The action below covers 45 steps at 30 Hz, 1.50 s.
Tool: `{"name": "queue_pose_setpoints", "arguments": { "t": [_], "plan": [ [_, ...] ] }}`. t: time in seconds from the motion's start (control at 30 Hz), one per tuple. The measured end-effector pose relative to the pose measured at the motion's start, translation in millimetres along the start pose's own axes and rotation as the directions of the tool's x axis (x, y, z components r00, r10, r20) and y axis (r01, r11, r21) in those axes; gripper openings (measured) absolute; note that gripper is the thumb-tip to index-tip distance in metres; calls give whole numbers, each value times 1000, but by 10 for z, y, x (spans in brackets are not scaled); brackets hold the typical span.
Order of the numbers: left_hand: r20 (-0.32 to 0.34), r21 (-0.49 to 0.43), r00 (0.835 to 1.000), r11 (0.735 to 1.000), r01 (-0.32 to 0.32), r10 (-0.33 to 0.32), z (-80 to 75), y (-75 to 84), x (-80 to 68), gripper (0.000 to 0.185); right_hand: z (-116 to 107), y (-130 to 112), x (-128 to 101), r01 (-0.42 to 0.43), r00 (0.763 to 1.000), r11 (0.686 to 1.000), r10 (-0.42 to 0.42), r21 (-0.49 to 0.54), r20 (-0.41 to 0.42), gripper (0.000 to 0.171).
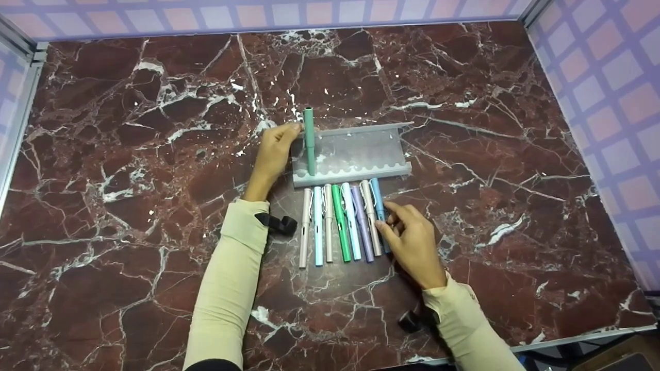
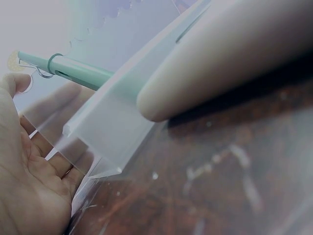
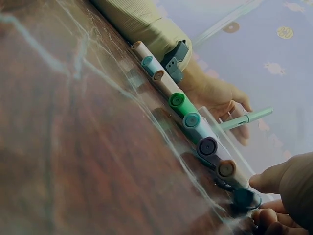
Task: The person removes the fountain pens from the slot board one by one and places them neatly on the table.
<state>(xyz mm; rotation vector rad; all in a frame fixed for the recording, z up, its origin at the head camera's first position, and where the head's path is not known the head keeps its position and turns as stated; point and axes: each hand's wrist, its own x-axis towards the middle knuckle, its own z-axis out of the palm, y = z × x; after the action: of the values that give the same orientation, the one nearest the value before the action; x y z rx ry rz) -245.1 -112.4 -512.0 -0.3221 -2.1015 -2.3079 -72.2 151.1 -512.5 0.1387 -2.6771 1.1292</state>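
A clear acrylic pen rack [image 1: 356,154] stands mid-table. One teal pen [image 1: 310,147] stands upright in its leftmost slot, also visible in the left wrist view [image 2: 78,71]. My left hand [image 1: 281,144] lies flat against the rack's left end, palm and straight fingers [image 2: 29,186] showing through the acrylic. Several pens [image 1: 340,221] lie side by side in front of the rack. My right hand [image 1: 392,221] is at the right end of that row, thumb and curled fingers [image 3: 274,205] pinching the blue pen [image 1: 378,201], which still lies on the table.
The dark red marble table [image 1: 154,154] is bounded by checked purple walls [image 1: 608,77] at the back and both sides, with a metal frame at the left [image 1: 20,113]. Black wrist mounts [image 1: 278,224] sit on both sleeves. The front edge [image 1: 582,337] runs at lower right.
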Motion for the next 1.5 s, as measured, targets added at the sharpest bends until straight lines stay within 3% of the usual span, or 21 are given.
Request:
{"name": "queue_pose_setpoints", "arguments": {
  "t": [0.37, 0.7, 0.97, 1.2, 1.4, 1.5],
  "plan": [
    [3, 8, 1000, 1000, -22, 22, -32, -6, -2, 32, 25, -14, 15, 8, 1000, 1000, -8, 18, 24, 39],
    [-9, 2, 1000, 1000, -2, 2, -59, -6, -17, 31, 45, -3, 33, -7, 1000, 999, 7, 52, -13, 32],
    [-13, 2, 1000, 1000, -21, 21, -60, -2, -24, 31, 11, -22, 58, -27, 999, 997, 29, 76, -24, 26],
    [-4, 26, 1000, 1000, -7, 7, -41, -15, -7, 32, -82, -94, 196, -129, 990, 977, 117, 172, 78, 27],
    [2, 26, 1000, 1000, -8, 8, -14, -18, 6, 31, -129, -305, 479, -62, 985, 980, 30, 188, 167, 30],
    [-1, 32, 1000, 999, -15, 15, 3, -14, 13, 31, -114, -439, 662, -75, 972, 974, 23, 213, 236, 32]
  ]
}}
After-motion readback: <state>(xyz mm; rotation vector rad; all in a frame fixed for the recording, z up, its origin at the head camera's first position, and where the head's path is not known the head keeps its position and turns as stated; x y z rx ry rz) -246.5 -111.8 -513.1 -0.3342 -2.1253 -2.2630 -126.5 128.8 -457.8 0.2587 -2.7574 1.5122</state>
